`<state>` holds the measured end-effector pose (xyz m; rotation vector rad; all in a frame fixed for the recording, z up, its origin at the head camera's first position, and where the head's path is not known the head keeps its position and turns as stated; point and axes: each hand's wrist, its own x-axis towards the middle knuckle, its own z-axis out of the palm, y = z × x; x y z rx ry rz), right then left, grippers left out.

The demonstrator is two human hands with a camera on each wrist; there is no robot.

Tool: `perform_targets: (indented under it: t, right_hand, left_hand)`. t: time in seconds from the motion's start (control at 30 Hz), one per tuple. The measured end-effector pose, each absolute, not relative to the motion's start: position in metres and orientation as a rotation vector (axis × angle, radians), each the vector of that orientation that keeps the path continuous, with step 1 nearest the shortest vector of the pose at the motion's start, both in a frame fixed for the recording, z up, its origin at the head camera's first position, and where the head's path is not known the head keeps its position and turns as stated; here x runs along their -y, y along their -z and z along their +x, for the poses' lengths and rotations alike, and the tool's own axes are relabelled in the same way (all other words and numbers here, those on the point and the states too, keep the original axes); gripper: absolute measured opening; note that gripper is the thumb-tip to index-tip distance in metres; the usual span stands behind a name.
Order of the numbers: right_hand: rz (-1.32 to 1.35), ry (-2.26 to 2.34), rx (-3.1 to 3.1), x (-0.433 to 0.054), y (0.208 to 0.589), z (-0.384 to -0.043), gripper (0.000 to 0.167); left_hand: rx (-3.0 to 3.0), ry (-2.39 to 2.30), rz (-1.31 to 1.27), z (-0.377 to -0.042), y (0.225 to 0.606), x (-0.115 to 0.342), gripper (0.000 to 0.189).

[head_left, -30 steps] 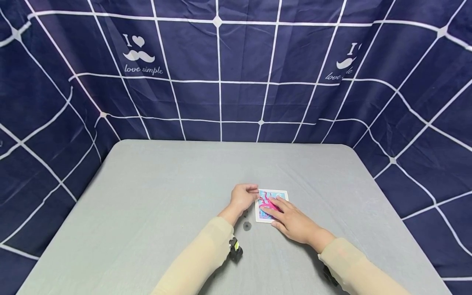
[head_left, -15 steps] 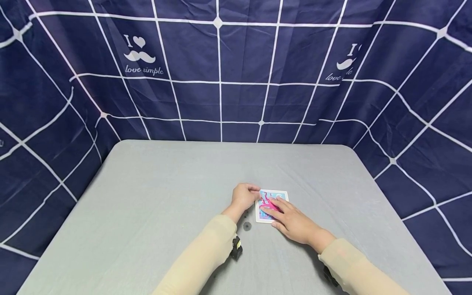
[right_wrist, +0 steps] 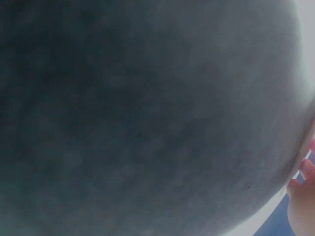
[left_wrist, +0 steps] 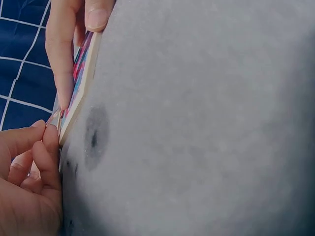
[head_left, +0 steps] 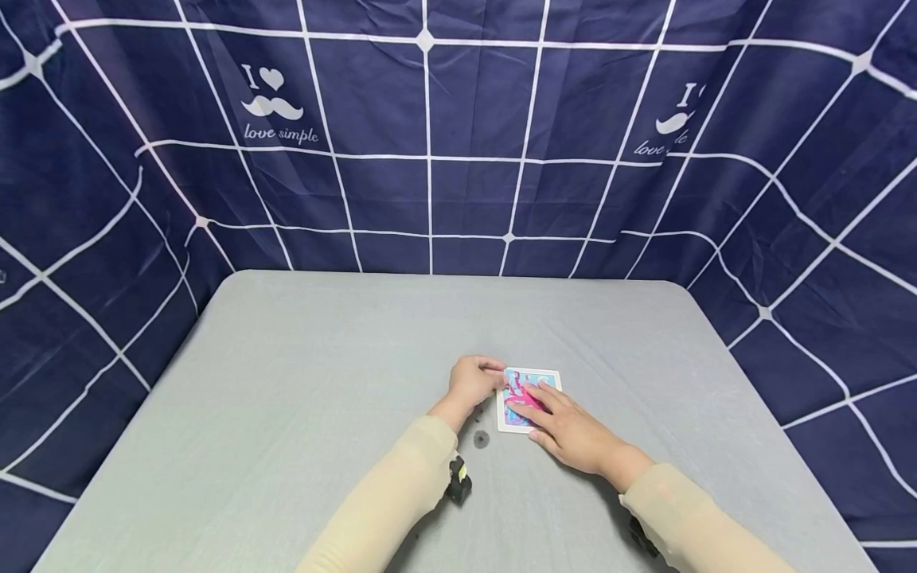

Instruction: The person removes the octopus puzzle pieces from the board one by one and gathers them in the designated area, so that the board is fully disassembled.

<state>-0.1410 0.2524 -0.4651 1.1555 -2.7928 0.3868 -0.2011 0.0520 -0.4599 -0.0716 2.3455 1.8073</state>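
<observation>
A small flat panel (head_left: 510, 428) with a white border and a blue and pink picture lies on the grey-covered table. My right hand (head_left: 573, 430) rests over its right part, fingers extended across the picture and hiding some of it. My left hand (head_left: 473, 383) is at the panel's upper left corner. In the left wrist view, the left thumb and finger pinch a thin flat piece (left_wrist: 50, 118) at the panel's end, close to a right fingertip. I cannot tell what kind of piece it is. The panel's thick pale edge (left_wrist: 88, 73) shows there too.
The table (head_left: 322, 358) has a grey cloth with a dark round spot (head_left: 481, 439) just left of the panel. Dark blue curtains (head_left: 473, 191) with white grid lines stand behind the table and along both sides.
My left hand has shifted slightly right, its fingertips further over the panel's upper left corner. My right hand stays in place on the panel.
</observation>
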Motion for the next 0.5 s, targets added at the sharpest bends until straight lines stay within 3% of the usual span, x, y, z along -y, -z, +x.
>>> perform_targets:
  t: [0.5]
  right_hand:
    - [1.133,-0.378,2.866,-0.252,0.463,-0.14,0.047]
  left_hand:
    - [-2.148,-1.946,-0.124,-0.207,0.454,-0.028,0.019]
